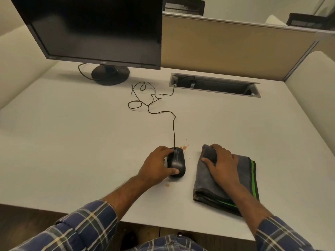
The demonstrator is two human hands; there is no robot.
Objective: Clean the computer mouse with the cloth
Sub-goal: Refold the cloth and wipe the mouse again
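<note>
Mouse (176, 163), black, wired, sat on white desk (72, 142) near front edge, gripped by L hand (155, 167), thumb on near end, fingers curled over far side. Grey cloth (226, 180) w/ green stripe lay folded just R of mouse, apart from it; R hand (222, 160) rested on top, fingers curled round bunched far corner. Brown crumbs (184, 147) scattered by mouse; cord (154, 104) trailed back toward monitor (94, 29).

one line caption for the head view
Left hand grips the mouse; right hand grips the cloth.
</note>
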